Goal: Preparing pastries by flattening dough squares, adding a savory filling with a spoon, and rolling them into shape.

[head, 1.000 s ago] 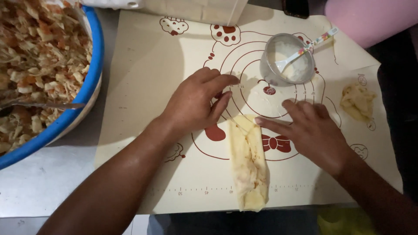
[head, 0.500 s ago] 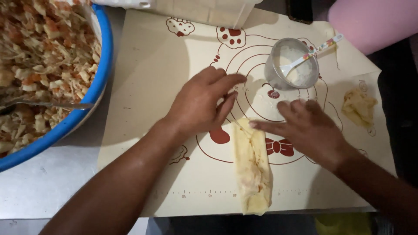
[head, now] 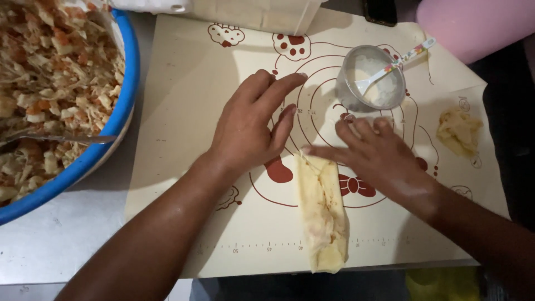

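On the cream baking mat (head: 184, 111) with red printed rings, a filled pastry roll (head: 322, 214) is lying a little toward five o'clock of the mat's centre, its long axis running nearly from twelve to six, the far end pointing up toward the rings and the near end reaching the mat's front edge. Judging by the folded flaps at the far end, the rolling step is nearing its close and the end is being tucked or sealed. The right hand (head: 384, 159) is reaching across from three o'clock, its fingers (head: 326, 151) stretched flat and narrow, touching the roll's far end and gripping nothing. The left hand (head: 251, 128) is resting palm down at ten o'clock of the roll, just beside it, fingers spread wide and flat on the mat, holding nothing. A fair guess is that what follows calls for light, even pressure along the seam so the thin wrapper is not tearing. At one o'clock a small metal cup (head: 372, 83) of white paste with a spoon (head: 398, 62) is standing near; at nine o'clock a blue-rimmed bowl (head: 120, 128) of chopped filling is sitting on the steel surface (head: 50, 251).
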